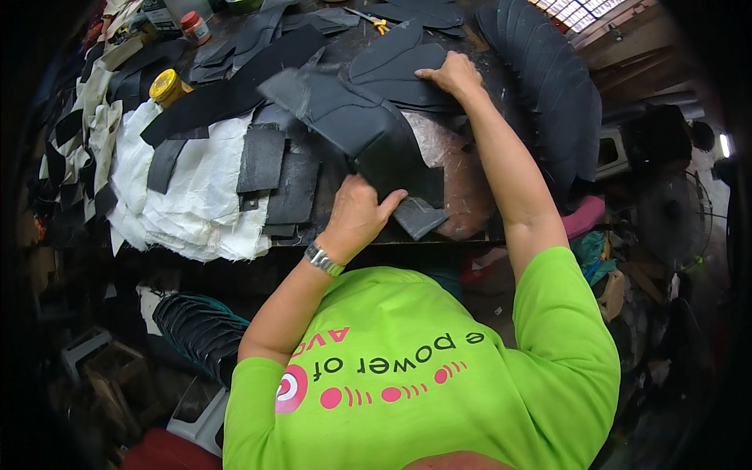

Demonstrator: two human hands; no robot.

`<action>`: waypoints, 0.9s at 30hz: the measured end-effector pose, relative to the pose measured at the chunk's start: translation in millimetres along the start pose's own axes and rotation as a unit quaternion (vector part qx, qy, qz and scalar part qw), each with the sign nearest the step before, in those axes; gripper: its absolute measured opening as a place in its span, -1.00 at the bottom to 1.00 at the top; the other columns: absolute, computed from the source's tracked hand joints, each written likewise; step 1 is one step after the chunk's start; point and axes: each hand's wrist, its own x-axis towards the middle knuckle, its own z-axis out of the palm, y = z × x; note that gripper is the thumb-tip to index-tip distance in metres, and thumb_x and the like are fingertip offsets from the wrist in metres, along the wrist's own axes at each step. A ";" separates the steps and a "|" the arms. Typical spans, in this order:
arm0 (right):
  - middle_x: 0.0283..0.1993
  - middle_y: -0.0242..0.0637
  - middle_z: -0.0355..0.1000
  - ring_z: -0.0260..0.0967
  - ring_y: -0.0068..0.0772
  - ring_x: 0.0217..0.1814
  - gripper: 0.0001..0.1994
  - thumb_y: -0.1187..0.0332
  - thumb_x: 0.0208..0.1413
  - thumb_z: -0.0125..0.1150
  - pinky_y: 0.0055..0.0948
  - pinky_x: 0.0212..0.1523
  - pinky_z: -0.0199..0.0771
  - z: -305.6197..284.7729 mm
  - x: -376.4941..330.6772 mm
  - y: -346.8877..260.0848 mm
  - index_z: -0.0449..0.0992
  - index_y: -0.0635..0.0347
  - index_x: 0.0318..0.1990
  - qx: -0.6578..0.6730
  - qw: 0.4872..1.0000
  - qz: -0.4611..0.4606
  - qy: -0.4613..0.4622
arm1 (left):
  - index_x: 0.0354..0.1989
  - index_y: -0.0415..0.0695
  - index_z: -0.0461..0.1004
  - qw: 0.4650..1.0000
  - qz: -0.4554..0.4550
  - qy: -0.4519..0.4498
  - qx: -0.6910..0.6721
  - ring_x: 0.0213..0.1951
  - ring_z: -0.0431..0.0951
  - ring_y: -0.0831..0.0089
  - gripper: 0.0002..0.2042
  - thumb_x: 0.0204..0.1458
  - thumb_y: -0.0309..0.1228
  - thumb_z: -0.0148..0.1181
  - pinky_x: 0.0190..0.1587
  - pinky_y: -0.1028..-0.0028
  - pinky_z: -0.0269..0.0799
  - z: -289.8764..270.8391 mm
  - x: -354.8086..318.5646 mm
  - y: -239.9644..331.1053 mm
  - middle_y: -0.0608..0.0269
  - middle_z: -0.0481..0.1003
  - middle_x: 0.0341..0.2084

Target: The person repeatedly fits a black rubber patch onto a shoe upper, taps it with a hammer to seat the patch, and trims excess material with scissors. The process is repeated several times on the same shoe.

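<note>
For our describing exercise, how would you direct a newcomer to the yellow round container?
Find the large crumpled white cloth in the picture's left half. At its far edge, beside a long black strip of material, is the yellow round container. Its yellow colour sets it apart from that dark strip and the red-lidded jar farther back.

A silver wristwatch goes with a lime T-shirt printed pink and black.

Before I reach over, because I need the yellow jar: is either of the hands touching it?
No, the yellow jar sits apart at left: the left hand holds a black piece, the right hand touches another.
</note>
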 end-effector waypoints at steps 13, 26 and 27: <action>-0.11 -0.25 0.60 0.56 -0.32 -0.12 -0.51 0.60 -0.03 0.39 -0.25 0.01 0.54 33.2 45.5 42.9 0.52 0.24 0.13 0.741 0.666 -0.076 -0.034 | 0.43 -0.45 -0.05 0.953 0.020 0.158 0.258 0.37 0.18 -0.07 0.22 -0.28 0.03 0.58 0.30 0.11 0.15 -8.2 28.9 -7.6 -0.21 0.01 0.43; 0.47 -0.15 0.21 0.39 -0.11 0.31 -0.14 0.39 0.22 0.28 0.33 0.20 0.35 26.1 27.2 55.1 -0.12 -0.12 0.57 0.812 0.537 -0.037 -0.228 | 0.43 -0.46 -0.04 0.963 0.046 0.165 0.210 0.38 0.14 -0.13 0.18 -0.18 0.10 0.51 0.39 0.04 0.02 3.8 18.2 -21.4 -0.31 0.10 0.38; 0.42 -0.15 0.26 0.39 -0.09 0.29 -0.17 0.42 0.21 0.27 0.33 0.19 0.36 21.0 27.7 55.2 -0.07 -0.09 0.56 0.820 0.548 -0.010 -0.166 | 0.43 -0.46 -0.03 0.955 0.055 0.193 0.218 0.38 0.14 -0.13 0.18 -0.19 0.10 0.51 0.39 0.04 0.02 4.0 18.6 -18.9 -0.31 0.12 0.37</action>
